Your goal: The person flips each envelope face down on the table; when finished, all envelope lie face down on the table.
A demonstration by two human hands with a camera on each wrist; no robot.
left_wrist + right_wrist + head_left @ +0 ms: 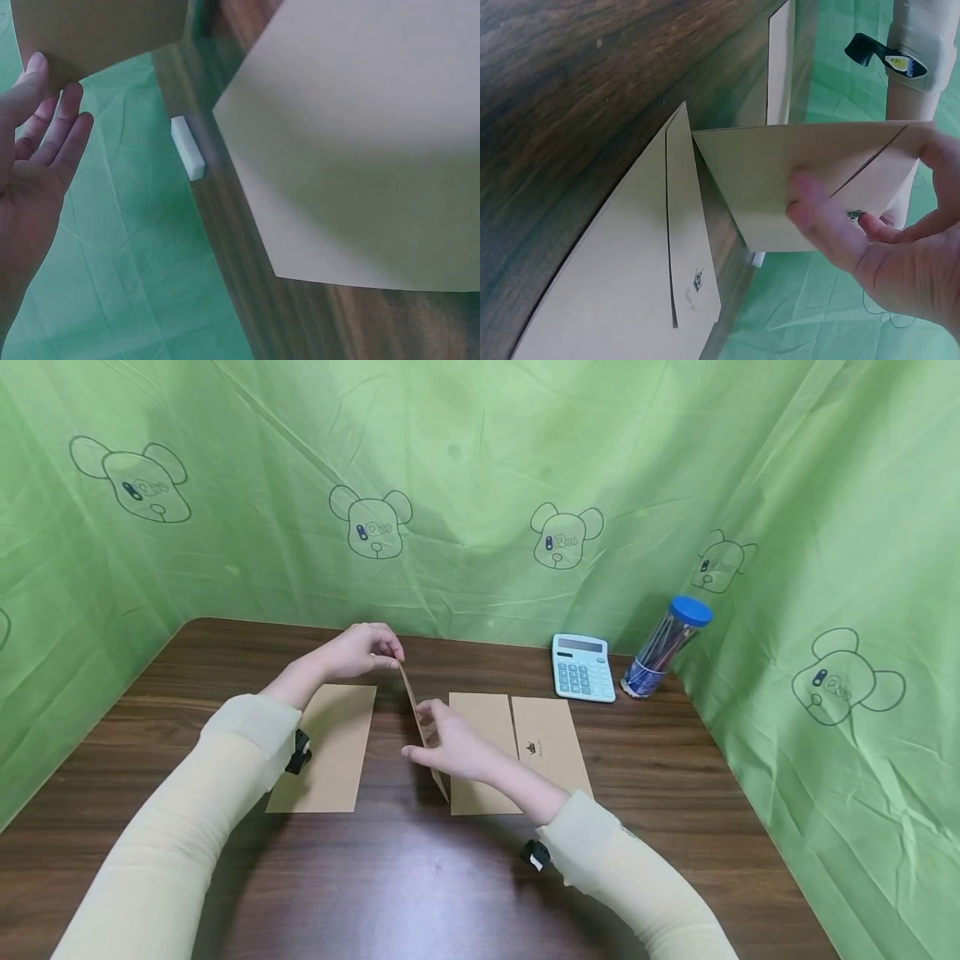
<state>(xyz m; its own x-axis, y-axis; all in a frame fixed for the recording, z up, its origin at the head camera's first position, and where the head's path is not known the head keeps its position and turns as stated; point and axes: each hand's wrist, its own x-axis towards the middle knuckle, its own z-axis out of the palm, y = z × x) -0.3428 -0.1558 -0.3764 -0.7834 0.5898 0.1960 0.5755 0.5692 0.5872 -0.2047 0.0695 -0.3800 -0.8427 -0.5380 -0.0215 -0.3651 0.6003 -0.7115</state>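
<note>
A flat brown kraft-paper piece [412, 693] stands nearly upright on edge above the table, seen almost edge-on from the head. My left hand [367, 647] pinches its far upper corner between thumb and fingers, with the left wrist view showing the thumb on one face. On its right side is my right hand [457, 747], thumb and fingers spread against or close to that face; contact is partly hidden. In the right wrist view the held piece [765, 165] shows a dark seam and a small print. Another brown sheet [352, 735] lies under my left forearm.
To the right lie brown panels [483, 714] split by a dark line, one bearing a crown print [532, 748]. Behind them are a light-blue calculator [583, 668] and a blue-lidded clear tube of sticks [663, 652]. Green curtain [465, 460] surrounds the wooden table [360, 893].
</note>
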